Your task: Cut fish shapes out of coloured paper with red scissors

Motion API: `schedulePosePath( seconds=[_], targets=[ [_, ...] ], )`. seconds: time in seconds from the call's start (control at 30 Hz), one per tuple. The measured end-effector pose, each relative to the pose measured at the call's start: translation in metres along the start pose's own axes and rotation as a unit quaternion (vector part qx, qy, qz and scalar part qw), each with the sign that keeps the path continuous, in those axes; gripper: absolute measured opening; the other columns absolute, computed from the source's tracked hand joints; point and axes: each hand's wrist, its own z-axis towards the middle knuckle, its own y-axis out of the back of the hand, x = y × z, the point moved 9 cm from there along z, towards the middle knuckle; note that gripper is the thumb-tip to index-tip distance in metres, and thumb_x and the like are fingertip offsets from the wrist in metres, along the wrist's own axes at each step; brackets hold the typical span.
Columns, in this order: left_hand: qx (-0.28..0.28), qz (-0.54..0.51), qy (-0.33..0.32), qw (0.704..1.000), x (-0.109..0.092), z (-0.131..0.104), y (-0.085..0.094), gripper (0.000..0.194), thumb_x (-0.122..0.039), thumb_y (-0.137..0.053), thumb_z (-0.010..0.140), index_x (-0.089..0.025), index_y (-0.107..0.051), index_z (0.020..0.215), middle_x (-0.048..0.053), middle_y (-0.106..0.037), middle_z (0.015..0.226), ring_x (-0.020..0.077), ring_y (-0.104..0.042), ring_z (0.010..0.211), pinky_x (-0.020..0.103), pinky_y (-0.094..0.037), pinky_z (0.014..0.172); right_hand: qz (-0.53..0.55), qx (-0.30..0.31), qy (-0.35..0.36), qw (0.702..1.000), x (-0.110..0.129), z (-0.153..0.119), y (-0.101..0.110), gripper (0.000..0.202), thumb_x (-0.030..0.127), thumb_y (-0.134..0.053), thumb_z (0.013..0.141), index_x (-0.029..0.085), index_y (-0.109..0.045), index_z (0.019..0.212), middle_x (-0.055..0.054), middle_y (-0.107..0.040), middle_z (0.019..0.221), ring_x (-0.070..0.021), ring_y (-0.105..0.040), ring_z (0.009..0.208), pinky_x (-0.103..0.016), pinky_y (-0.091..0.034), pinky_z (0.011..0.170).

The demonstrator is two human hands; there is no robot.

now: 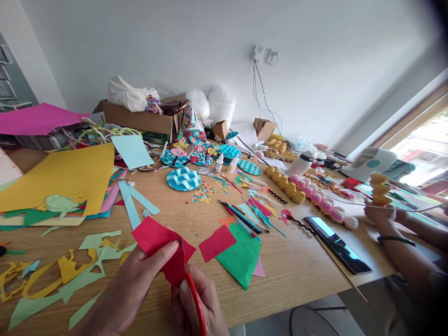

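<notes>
Left grip (pixel 140 277) clamped on red paper (pixel 154 234), right grip (pixel 208 298) clamped on scissors (pixel 196 301). Feed paper into blades (pixel 183 254); keep left thumb (pixel 163 257) clear.

No lettering, brand, number or sign is legible anywhere.

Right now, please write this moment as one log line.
left hand: holds red paper; right hand: holds scissors; contact: scissors on red paper

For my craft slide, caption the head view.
Left hand holding red paper, right hand holding red-handled scissors at it, over a wooden table strewn with paper scraps.
</notes>
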Motion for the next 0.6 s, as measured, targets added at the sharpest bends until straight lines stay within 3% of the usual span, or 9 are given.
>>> schedulePosePath(
  seconds=[0.27,0.6],
  targets=[
    [0.003,-0.012,0.007,1.0,0.0002,-0.0026,-0.0007,0.016,-0.033,-0.081,0.06,-0.022,-0.069,0.058,-0.004,-0.068,0.058,0.0164,-0.057,0.063,0.023,-0.05,0.061,-0.019,0.015,0.004,1.0,0.0031,-0.0001,-0.0001,0.062,0.082,-0.052,0.072,0.02,-0.045,0.067,0.009,-0.036,0.044,-0.0047,-0.025,0.036,-0.019,-0.02,0.036],
    [0.002,-0.025,0.015,1.0,-0.0049,-0.0034,-0.0003,0.012,-0.026,-0.081,0.059,-0.024,-0.069,0.063,-0.008,-0.07,0.06,0.0154,-0.061,0.066,0.02,-0.048,0.06,-0.011,-0.005,-0.021,1.0,-0.0039,-0.0022,0.004,0.064,0.083,-0.057,0.064,0.021,-0.045,0.065,0.007,-0.04,0.046,-0.0065,-0.033,0.04,-0.02,-0.022,0.04]
  ],
)
